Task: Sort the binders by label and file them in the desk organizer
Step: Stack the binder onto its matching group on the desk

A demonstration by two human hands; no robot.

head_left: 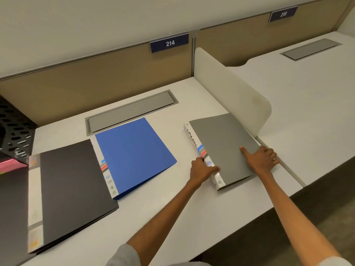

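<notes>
Organizer (pixel 15 131) at surface's (pixel 192 217) left edge. Black binder (pixel 71 191) and blue binder (pixel 134 154) lie flat. Grey binder (pixel 224 146) by right edge, long axis front-to-back: left hand (pixel 203 169) grips spine, right hand (pixel 263 160) pinches open edge. Organizer well leftward; left hand nearer.

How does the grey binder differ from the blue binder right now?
The grey binder is gripped by the left hand and right hand; the blue binder lies untouched. Grey's spine reads ADMIN; blue's shows no legible handwriting. Both are closed, with white striped spines.
</notes>
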